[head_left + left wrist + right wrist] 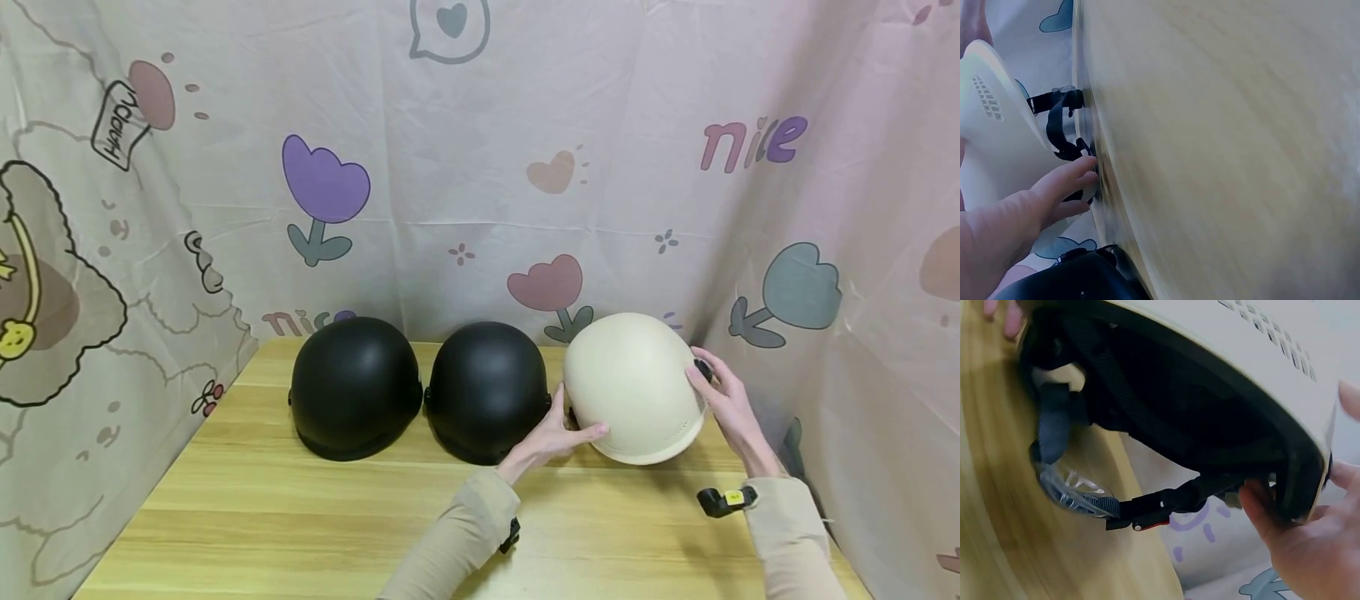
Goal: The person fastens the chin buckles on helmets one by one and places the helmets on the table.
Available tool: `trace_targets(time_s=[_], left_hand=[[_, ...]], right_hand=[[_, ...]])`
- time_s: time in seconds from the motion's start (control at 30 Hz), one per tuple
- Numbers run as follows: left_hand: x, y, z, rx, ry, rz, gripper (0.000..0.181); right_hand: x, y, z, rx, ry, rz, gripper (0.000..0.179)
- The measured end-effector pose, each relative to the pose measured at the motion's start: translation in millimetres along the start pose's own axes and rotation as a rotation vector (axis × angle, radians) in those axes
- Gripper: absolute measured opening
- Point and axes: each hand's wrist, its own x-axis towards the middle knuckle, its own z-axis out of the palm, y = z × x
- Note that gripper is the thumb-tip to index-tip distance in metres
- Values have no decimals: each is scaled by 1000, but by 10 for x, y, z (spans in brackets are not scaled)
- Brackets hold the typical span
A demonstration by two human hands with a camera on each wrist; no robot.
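Observation:
A cream helmet (630, 387) is held between both hands at the right of the table, its dome toward the head camera and its right side tipped up. My left hand (555, 433) grips its left lower side, thumb on the shell and fingers by the rim and strap. At the opposite side, my right hand (727, 404) holds the rim, with fingers reaching inside the edge in the right wrist view. That view shows the dark lining (1166, 400) and a black chin strap (1147, 506) with a clear plastic piece hanging below the opening.
Two black helmets (356, 387) stand in a row to the left, the nearer black helmet (487, 392) close beside my left hand. Beneath everything is a light wooden table (300, 533). A printed curtain (450, 167) hangs along the back and both sides.

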Motion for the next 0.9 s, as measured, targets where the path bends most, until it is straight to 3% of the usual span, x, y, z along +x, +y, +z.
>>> trace_targets(time_s=[0.1, 0.17, 0.47, 0.73, 0.9], left_hand=[[-2, -1, -4, -4, -16, 6, 118], [3, -4, -6, -1, -14, 16, 118], [21, -11, -6, -30, -4, 83, 112], [-4, -21, 8, 19, 58, 16, 112], [11, -33, 12, 16, 75, 33, 109]], right_hand=[[13, -12, 6, -221, 4, 39, 67], [18, -17, 5, -261, -24, 55, 72], [27, -20, -10, -287, -117, 92, 84], [27, 55, -20, -290, -113, 61, 81], [21, 103, -41, -228, -127, 66, 85]])
